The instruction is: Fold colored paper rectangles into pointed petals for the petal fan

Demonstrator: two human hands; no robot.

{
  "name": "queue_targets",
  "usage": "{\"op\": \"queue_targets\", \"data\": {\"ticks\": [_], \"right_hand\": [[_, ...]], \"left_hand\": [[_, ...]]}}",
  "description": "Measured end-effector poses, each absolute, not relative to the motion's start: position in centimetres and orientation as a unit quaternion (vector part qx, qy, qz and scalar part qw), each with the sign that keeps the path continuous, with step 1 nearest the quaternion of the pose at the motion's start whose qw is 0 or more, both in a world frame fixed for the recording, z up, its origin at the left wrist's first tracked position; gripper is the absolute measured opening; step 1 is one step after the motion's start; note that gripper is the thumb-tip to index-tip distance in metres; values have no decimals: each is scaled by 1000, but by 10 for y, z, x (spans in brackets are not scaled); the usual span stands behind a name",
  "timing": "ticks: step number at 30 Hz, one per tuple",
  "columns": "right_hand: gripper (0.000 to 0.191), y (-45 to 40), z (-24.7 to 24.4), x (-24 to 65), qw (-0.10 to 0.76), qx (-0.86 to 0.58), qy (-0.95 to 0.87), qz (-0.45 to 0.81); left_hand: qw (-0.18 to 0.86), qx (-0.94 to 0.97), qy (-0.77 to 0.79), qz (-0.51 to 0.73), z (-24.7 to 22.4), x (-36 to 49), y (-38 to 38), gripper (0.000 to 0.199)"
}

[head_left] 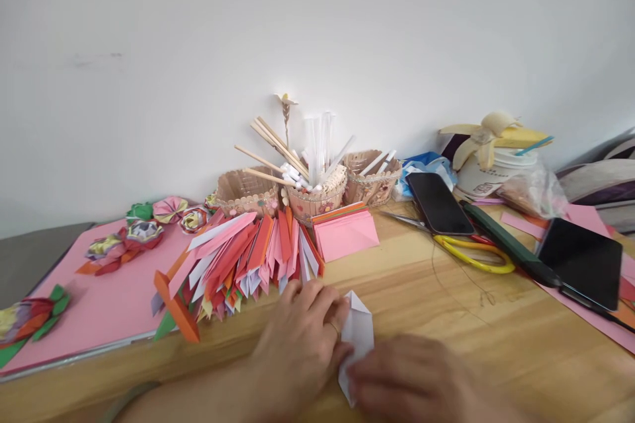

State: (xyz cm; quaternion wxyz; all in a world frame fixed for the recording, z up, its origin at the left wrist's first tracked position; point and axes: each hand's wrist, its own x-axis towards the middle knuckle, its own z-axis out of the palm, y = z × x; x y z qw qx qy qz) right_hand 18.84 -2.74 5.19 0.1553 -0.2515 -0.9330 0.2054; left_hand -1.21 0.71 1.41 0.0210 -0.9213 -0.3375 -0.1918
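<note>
Fingers (313,295) of the left hand (300,337) bent, palm down, thumb and index at the left edge of a white folded paper (361,327). Right hand (411,377) blurred, fingers curled over its lower end; can't tell if either hand pinches or just presses. Paper: narrow, angled corners, matte, on wood-grain counter (397,294), just in front of creased multicolor paper strips (248,258).

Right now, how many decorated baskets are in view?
3, in a row near the wall: the left basket behind the folded papers, the middle basket holding wooden sticks, and the right basket holding slim white items. Another could be hidden behind them.
</note>
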Motion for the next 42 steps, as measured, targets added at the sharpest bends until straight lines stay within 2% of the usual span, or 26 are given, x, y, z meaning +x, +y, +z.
{"op": "queue_targets", "data": {"ticks": [3,6,10,15,21,26,29,34,42], "right_hand": [[44,-10,41,196,176,-332,-918,126],[39,2,26,206,141,-328,-933,48],[33,-4,19,214,126,-352,-925,-68],[37,-15,22,217,127,-343,-924,-113],[22,-5,20,219,171,-402,-899,18],[17,8,24,225,147,-411,-885,161],[16,14,21,233,163,-404,-874,216],[13,20,17,237,199,-398,-849,284],[14,16,20,229,190,-444,-828,286]], "left_hand": [[-5,-921,-330,-208,11,-13,9,23],[-25,-907,-337,-252,13,-13,10,7],[-60,-894,-312,-317,16,-13,9,19],[-35,-906,-294,-303,13,-13,10,16],[20,-908,-291,-299,16,-11,11,15],[87,-903,-273,-318,12,-8,11,16],[63,-894,-282,-343,9,-7,11,19],[-20,-898,-309,-314,8,-6,10,22],[-24,-892,-322,-317,9,-2,12,20]]}}
